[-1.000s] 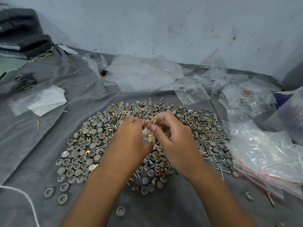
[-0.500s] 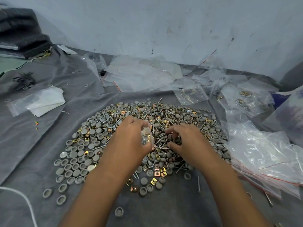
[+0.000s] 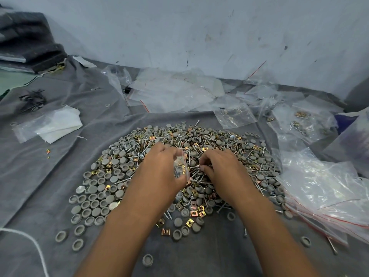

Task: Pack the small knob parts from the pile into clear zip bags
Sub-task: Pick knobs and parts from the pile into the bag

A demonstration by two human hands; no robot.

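A wide pile of grey round knob caps (image 3: 103,188), brass clips and steel screws lies on a grey cloth in the middle. My left hand (image 3: 159,172) hovers over the pile and grips a small clear zip bag (image 3: 180,165) with a few parts inside. To its right, my right hand (image 3: 223,170) reaches down into the pile with curled fingers, its fingertips among the screws (image 3: 196,172). What those fingertips pinch is hidden.
Empty clear zip bags with red seals (image 3: 329,196) are stacked at the right. More bags (image 3: 175,90) lie at the back by the wall, some filled (image 3: 235,114). A folded white cloth in plastic (image 3: 54,124) sits at the left. Loose caps (image 3: 147,259) dot the front.
My right hand has left the bag's mouth and dropped to the right into the pile. My left hand has lowered slightly, still holding the bag.
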